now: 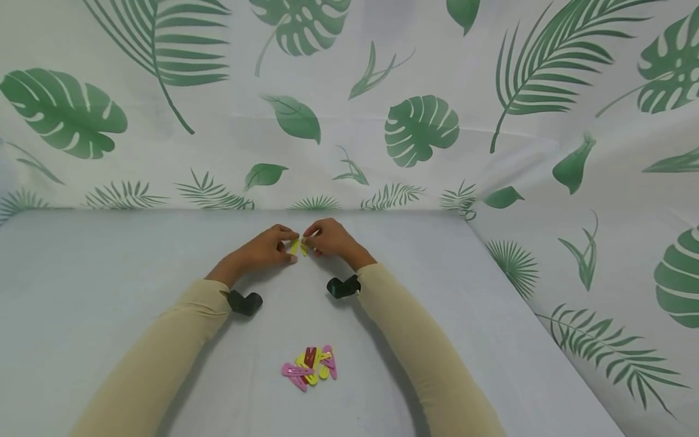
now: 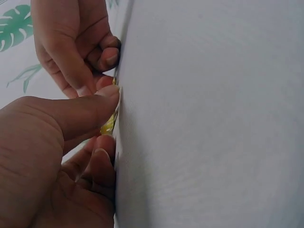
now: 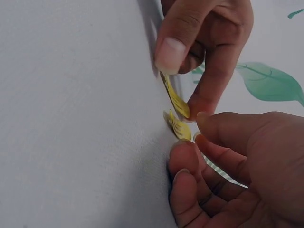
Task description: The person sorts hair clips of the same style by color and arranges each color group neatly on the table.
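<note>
My left hand (image 1: 266, 247) is at the back of the table, pinching a yellow snap hair clip (image 3: 175, 97) lengthwise between thumb and index finger. Close beside it, my right hand (image 1: 331, 238) has its fingertips around the rounded end of a second yellow hair clip (image 3: 180, 129). One right fingertip touches that end; the thumb tip looks slightly apart, and whether the clip is pinched is unclear. A small gap separates the two clips, both just at the white cloth. In the left wrist view, my left thumb (image 2: 90, 111) hides much of them.
Nearer my body lies a loose pile of pink, red and yellow hair clips (image 1: 309, 367), some overlapping. White cloth covers the table (image 1: 136, 261). A leaf-printed curtain (image 1: 349, 133) stands behind the hands and along the right side.
</note>
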Action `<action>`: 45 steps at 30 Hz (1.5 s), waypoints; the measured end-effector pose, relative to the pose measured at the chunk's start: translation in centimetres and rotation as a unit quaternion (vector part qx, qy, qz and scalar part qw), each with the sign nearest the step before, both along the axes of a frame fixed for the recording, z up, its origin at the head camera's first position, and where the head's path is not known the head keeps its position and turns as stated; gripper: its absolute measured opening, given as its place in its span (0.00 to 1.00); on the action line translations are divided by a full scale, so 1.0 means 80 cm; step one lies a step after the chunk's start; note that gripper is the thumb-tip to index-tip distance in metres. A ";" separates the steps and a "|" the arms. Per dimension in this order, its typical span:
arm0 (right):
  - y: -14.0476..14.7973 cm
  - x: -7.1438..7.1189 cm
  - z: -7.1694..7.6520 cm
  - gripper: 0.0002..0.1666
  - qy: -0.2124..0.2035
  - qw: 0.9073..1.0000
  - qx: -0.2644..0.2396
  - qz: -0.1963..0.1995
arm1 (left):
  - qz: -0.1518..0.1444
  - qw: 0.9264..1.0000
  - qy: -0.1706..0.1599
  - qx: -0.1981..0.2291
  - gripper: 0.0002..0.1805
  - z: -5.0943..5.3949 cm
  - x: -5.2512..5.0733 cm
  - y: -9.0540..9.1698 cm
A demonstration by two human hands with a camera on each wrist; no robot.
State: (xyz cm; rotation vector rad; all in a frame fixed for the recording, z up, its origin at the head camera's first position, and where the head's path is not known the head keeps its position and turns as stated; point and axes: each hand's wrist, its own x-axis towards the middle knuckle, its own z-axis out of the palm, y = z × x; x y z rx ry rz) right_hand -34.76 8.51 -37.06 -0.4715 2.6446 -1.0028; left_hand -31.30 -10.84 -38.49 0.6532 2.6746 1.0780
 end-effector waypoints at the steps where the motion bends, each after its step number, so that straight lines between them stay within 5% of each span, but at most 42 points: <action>1: 0.001 0.000 0.000 0.15 -0.001 1.000 0.000 0.002 | -0.005 1.000 0.001 0.002 0.31 0.001 0.000 0.000; 6: 0.006 0.003 0.001 0.14 0.000 1.000 -0.008 0.010 | -0.016 1.000 0.014 0.004 0.27 0.001 -0.002 0.001; 21: 0.028 0.030 0.001 0.12 0.001 0.995 -0.031 0.093 | 0.028 0.999 0.019 0.016 0.27 -0.003 -0.003 0.003; 31: 0.038 0.073 0.003 0.09 -0.033 0.978 -0.070 0.194 | 0.039 0.999 0.032 0.013 0.27 -0.003 0.001 0.005; 45: 0.045 0.127 0.006 0.08 -0.028 0.955 -0.071 0.287 | 0.058 0.997 0.034 0.022 0.27 -0.007 0.003 0.006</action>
